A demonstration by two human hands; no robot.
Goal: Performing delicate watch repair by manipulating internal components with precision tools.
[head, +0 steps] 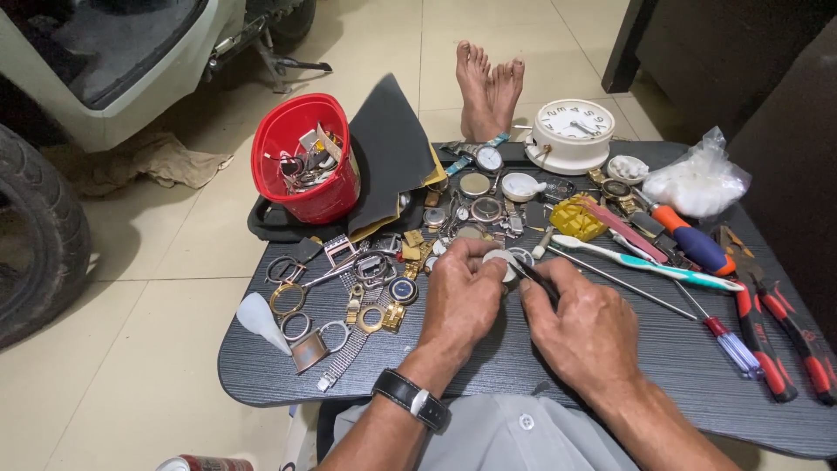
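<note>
Head view: left hand (462, 296) pinches one watch case (500, 262); right hand (580, 327) grips one tweezers (534, 277).

A makeshift watch-repair spot on a tiled floor: low dark wood-grain table (610, 366) strewn with metal watch cases (366, 296), beside a parked scooter's black rubber tyre (35, 235)

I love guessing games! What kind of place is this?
Probably a home watch-repair spot on a tiled floor: the low dark table is strewn with watch parts, screwdrivers and pliers, beside a white alarm clock.
</note>
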